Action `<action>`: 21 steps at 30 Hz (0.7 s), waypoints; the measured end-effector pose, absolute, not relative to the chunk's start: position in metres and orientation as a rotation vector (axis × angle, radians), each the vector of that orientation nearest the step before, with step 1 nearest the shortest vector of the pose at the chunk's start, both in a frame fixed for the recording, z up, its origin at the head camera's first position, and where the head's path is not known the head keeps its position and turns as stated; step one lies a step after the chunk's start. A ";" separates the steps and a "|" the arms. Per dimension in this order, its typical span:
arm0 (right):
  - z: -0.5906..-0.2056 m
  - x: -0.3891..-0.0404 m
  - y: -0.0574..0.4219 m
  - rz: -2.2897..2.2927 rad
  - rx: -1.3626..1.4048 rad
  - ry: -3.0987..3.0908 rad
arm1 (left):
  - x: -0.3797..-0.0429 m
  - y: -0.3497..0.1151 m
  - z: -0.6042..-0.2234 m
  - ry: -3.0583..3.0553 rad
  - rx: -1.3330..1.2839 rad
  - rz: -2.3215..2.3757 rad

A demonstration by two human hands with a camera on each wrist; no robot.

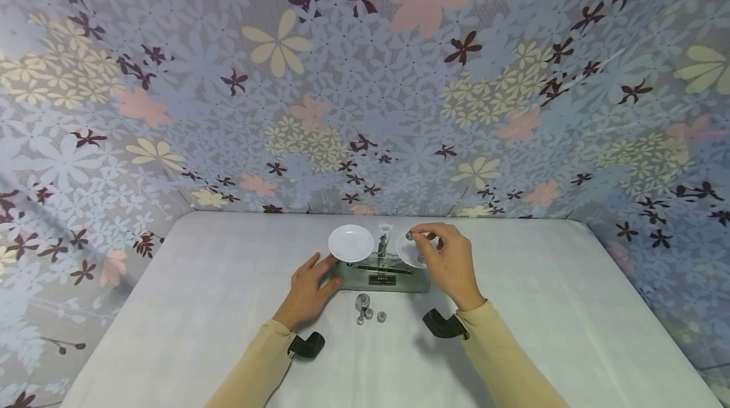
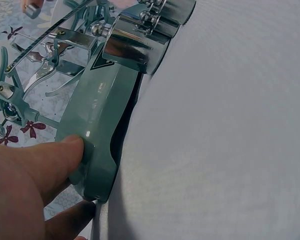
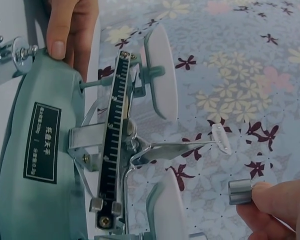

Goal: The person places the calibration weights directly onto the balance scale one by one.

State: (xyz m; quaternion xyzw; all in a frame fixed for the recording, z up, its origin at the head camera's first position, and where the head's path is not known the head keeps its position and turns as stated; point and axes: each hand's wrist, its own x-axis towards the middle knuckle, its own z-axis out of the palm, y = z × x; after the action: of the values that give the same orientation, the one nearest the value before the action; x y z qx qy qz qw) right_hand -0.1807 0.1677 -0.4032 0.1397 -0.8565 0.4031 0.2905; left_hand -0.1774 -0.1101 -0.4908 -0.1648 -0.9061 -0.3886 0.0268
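Observation:
A green balance scale [image 1: 356, 278] stands on the table with white pans at both sides. My left hand [image 1: 310, 292] holds the left end of its base, the thumb [image 2: 65, 155] on the green casing and fingers around the end. Above the right pan [image 1: 403, 253], my right hand [image 1: 450, 262] pinches a small silver cylindrical weight [image 3: 240, 192] between thumb and fingertips. Another metal weight [image 1: 421, 258] shows on that pan, partly hidden by the hand. The left pan [image 1: 350, 243] carries nothing visible.
Several knobbed metal weights [image 1: 362, 301] of different sizes stand on the white tabletop in front of the base. A graduated beam [image 3: 112, 135] runs across the scale's front. Behind the table rises a flower-patterned backdrop [image 1: 365, 110].

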 end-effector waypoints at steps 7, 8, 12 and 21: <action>-0.405 -0.185 0.168 1.026 0.403 -2.317 | -0.177 -0.111 -0.492 -2.807 -0.503 -1.184; -0.406 -0.186 0.168 1.019 0.409 -2.321 | -0.177 -0.111 -0.492 -2.808 -0.503 -1.181; -0.408 -0.188 0.168 1.003 0.429 -2.337 | -0.177 -0.111 -0.491 -2.809 -0.504 -1.178; -0.412 -0.193 0.168 0.945 0.478 -2.389 | -0.176 -0.110 -0.489 -2.808 -0.499 -1.200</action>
State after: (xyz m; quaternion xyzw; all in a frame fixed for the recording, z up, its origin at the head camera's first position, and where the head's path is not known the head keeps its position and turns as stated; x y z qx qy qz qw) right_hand -0.1927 0.1679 -0.4117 0.1764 -0.8825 0.3492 0.2609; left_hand -0.1760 -0.1097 -0.4892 -0.1611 -0.9073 -0.3877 0.0236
